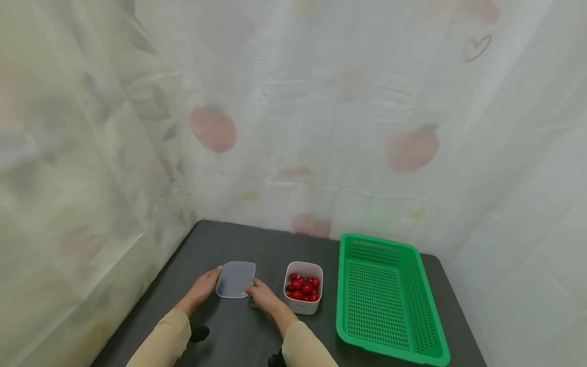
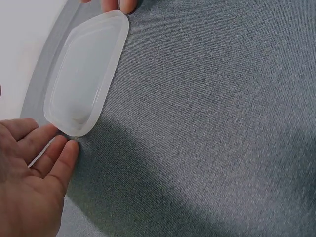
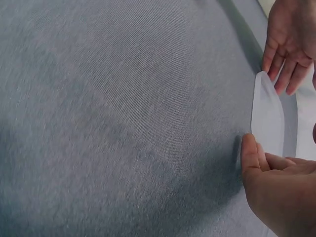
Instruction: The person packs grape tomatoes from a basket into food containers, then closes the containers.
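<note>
A clear, pale plastic lid [image 1: 236, 280] with rounded corners is between my two hands over the dark table. My left hand [image 1: 204, 288] is at its left edge. In the left wrist view the left fingers [image 2: 67, 150] are nearly straight, their tips right at the lid's corner. At the lid's right edge, my right hand [image 1: 265, 295] touches the rim with its fingertips; the right wrist view shows these fingers [image 3: 250, 150] extended along the lid [image 3: 267, 116]. Just right of that hand stands a white square container [image 1: 303, 307] holding several small red cherry tomatoes [image 1: 307, 289].
A large green perforated plastic basket [image 1: 345, 306] lies on the right of the dark cloth-covered table [image 1: 270, 244]. Pale printed curtains [image 1: 298, 127] hang behind and along both sides, close to the table's edges.
</note>
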{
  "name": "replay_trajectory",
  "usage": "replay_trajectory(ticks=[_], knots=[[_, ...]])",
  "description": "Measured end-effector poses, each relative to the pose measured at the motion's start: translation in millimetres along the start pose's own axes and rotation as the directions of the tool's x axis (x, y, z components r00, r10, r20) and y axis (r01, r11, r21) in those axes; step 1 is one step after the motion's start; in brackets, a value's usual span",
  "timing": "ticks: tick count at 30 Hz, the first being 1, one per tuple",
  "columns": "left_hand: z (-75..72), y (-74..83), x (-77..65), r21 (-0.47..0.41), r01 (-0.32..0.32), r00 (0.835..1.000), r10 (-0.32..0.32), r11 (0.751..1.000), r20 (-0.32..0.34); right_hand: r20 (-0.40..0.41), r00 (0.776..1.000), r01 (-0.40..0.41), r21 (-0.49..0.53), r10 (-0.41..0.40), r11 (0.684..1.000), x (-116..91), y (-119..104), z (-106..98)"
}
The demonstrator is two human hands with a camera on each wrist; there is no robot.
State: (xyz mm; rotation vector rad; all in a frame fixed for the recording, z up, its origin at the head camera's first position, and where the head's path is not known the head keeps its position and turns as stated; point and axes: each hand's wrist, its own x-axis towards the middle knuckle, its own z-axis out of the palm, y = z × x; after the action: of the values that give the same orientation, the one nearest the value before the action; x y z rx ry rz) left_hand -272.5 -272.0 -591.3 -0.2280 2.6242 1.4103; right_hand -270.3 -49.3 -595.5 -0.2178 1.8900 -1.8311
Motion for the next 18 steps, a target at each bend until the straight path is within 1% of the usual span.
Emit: replay_trajectory(ticks=[3, 6, 8, 11, 13, 16, 17, 18], knots=[[2.0, -0.3, -0.1, -0.028, 0.013, 1.000, -0.014, 1.000, -0.011, -0.013, 1.000, -0.001, 0.065, 0.002, 0.998, 1.1, -0.7, 2.0], [1.6, -0.7, -0.5, -0.080, 0.022, 1.000, -0.023, 0.997, -0.017, -0.024, 1.000, 0.008, 0.111, -0.005, 0.994, 2.0, -2.0, 4.7], [0.3, 0.0, -1.2, -0.112, 0.012, 1.000, -0.015, 0.994, -0.024, -0.038, 0.999, 0.023, 0.102, -0.019, 0.995, 2.1, -4.7, 6.9], [-2.5, 4.1, -2.1, -0.152, -0.019, 0.998, 0.010, 0.988, -0.058, -0.079, 0.996, 0.043, 0.066, -0.038, 0.997, 1.1, -14.0, 8.7], [-4.7, 10.2, -3.0, -0.187, -0.050, 0.996, 0.035, 0.981, -0.082, -0.110, 0.992, 0.058, 0.037, -0.054, 0.998, 0.1, -23.5, 7.9], [-6.6, 22.9, -3.4, -0.238, -0.109, 0.988, 0.078, 0.965, -0.133, -0.141, 0.987, 0.075, 0.012, -0.073, 0.997, -2.4, -38.8, 2.9], [-6.8, 27.1, -3.2, -0.247, -0.135, 0.983, 0.099, 0.959, -0.154, -0.145, 0.986, 0.085, 0.009, -0.083, 0.996, -3.2, -43.4, 0.5], [-8.6, 36.1, -6.7, -0.268, -0.151, 0.981, 0.109, 0.951, -0.162, -0.151, 0.984, 0.097, 0.000, -0.096, 0.995, -4.4, -47.6, -2.1]])
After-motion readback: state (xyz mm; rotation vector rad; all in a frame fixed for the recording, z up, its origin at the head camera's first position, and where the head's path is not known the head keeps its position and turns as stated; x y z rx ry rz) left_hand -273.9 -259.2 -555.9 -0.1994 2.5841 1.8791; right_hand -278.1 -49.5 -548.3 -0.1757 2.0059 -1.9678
